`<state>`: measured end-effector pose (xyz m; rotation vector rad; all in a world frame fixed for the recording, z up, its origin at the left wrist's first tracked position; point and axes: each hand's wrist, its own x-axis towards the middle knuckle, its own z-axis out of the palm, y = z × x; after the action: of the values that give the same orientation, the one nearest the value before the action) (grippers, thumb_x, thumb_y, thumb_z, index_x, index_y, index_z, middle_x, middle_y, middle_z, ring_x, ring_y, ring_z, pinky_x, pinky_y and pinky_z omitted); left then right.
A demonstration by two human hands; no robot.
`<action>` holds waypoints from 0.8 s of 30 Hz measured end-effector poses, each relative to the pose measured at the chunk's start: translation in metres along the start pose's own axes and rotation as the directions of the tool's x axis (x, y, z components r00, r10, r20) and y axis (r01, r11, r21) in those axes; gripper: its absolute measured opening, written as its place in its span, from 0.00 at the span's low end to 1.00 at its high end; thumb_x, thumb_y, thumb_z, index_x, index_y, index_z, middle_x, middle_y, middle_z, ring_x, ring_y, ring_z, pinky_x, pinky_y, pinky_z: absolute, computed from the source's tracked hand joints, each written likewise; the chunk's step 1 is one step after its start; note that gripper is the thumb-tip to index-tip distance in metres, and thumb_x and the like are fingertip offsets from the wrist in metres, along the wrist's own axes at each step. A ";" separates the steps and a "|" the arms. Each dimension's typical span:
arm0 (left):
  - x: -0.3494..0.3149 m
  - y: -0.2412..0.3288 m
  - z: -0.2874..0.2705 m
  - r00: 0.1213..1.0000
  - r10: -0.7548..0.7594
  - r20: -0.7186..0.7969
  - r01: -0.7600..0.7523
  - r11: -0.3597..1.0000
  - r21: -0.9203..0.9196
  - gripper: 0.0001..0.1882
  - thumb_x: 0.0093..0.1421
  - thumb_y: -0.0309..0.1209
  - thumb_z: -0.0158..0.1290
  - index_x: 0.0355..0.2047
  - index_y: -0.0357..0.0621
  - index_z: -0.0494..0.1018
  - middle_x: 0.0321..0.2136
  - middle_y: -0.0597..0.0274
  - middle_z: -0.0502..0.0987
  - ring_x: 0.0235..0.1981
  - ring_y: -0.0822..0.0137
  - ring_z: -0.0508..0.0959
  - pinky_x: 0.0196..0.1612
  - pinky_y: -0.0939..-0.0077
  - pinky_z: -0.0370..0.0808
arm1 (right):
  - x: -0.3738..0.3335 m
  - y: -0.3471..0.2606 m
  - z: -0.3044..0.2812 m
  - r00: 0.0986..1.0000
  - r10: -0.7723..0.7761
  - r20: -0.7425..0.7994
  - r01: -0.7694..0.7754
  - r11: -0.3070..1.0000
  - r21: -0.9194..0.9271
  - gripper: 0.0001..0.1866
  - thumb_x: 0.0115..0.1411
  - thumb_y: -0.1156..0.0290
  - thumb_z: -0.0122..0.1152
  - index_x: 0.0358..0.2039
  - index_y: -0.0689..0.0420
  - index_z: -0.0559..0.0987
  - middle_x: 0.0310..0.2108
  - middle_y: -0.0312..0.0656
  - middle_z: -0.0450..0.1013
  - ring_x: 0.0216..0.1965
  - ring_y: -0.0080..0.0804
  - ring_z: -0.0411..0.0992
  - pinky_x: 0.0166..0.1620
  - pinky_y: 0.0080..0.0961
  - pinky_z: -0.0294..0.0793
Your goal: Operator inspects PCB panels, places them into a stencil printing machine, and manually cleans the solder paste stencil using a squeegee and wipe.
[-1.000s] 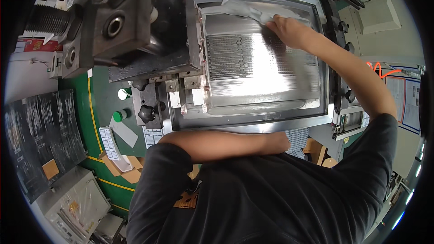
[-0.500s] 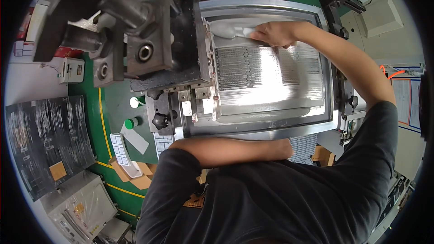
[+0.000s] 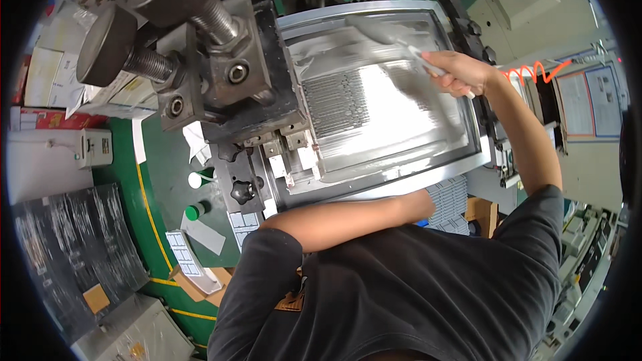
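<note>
My right hand [image 3: 458,72] is closed around the handle of a spatula [image 3: 378,30]. The spatula's pale, blurred blade points to the far left, above the far part of a metal-framed printing screen [image 3: 388,160]. Grey smears cover the screen's far strip, and rows of fine slots run across its middle, partly lost in bright glare. My left forearm lies along the near side of the frame. Only the wrist end of my left hand [image 3: 421,204] shows, beside stacked patterned panels [image 3: 449,204]; its fingers are hidden.
A black machine head with large knurled screws [image 3: 217,23] overhangs the screen's left side. Further left, a green-lidded jar [image 3: 194,211] and a white slip [image 3: 204,234] lie on a dark green table. An orange coiled hose [image 3: 535,70] hangs at right.
My right hand has moved right and nearer, drawing the spatula with it and swinging its blade. My left forearm stays along the frame. The whole view has shifted slightly.
</note>
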<state>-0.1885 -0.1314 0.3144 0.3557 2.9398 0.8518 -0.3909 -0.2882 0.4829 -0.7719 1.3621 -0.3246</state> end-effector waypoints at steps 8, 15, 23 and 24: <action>-0.007 -0.002 -0.005 0.990 0.021 -0.138 -0.017 0.999 0.031 0.07 0.49 0.28 0.51 0.21 0.44 0.79 0.23 0.54 0.80 0.29 0.56 0.81 0.34 0.64 0.77 | -0.057 0.052 0.042 0.810 0.002 -0.587 0.009 1.000 0.015 0.20 0.67 0.47 0.44 0.31 0.52 0.65 0.14 0.26 0.54 0.11 0.12 0.45 0.12 0.15 0.42; 0.001 -0.010 0.007 0.987 0.114 -0.110 -0.109 0.992 0.056 0.04 0.49 0.26 0.51 0.24 0.41 0.75 0.22 0.52 0.79 0.29 0.53 0.81 0.33 0.63 0.77 | -0.036 0.102 0.054 0.692 -0.047 -0.720 0.011 0.998 -0.055 0.21 0.68 0.47 0.43 0.31 0.53 0.68 0.16 0.26 0.55 0.14 0.13 0.50 0.15 0.16 0.48; -0.002 -0.011 0.008 0.977 0.138 -0.160 -0.137 0.990 0.016 0.04 0.49 0.25 0.50 0.24 0.40 0.74 0.22 0.51 0.78 0.29 0.53 0.81 0.35 0.62 0.76 | -0.006 0.126 0.037 0.438 -0.557 -0.706 -0.182 0.714 -0.676 0.24 0.69 0.50 0.41 0.32 0.63 0.68 0.20 0.54 0.69 0.19 0.49 0.67 0.24 0.40 0.67; -0.002 -0.011 0.007 0.979 0.137 -0.154 -0.138 0.990 0.009 0.04 0.49 0.25 0.50 0.24 0.39 0.74 0.23 0.51 0.78 0.29 0.53 0.81 0.35 0.62 0.76 | -0.006 0.127 0.037 0.436 -0.556 -0.708 -0.184 0.715 -0.675 0.24 0.69 0.50 0.41 0.32 0.63 0.68 0.20 0.54 0.69 0.19 0.49 0.67 0.24 0.40 0.67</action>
<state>-0.1876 -0.1369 0.3023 0.5215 3.0856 0.9381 -0.3848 -0.1818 0.4040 -1.5390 2.5143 -0.4684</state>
